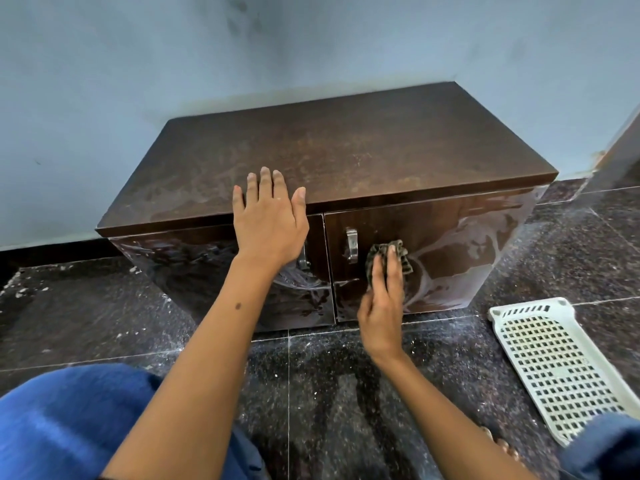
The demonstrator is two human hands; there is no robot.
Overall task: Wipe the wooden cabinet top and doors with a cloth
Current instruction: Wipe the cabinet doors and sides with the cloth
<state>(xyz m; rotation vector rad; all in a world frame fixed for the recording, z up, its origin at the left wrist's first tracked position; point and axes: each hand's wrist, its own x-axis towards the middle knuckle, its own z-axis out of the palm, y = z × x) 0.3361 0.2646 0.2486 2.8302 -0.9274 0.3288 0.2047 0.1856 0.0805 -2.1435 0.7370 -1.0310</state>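
A low dark wooden cabinet (346, 147) stands against the wall, with a flat top and two glossy doors. My left hand (268, 220) rests flat on the front edge of the top, fingers straight. My right hand (382, 306) presses a dark crumpled cloth (398, 252) against the right door (450, 251), just right of its metal handle (351, 245). Wet smears show on both doors and on the top's left part. The left door (207, 268) has its handle partly hidden behind my left wrist.
A white perforated plastic tray (554, 365) lies on the dark speckled stone floor (329, 393) to the right of the cabinet. My blue-clad knees sit at the bottom left and bottom right. A pale blue wall (242, 57) rises behind the cabinet.
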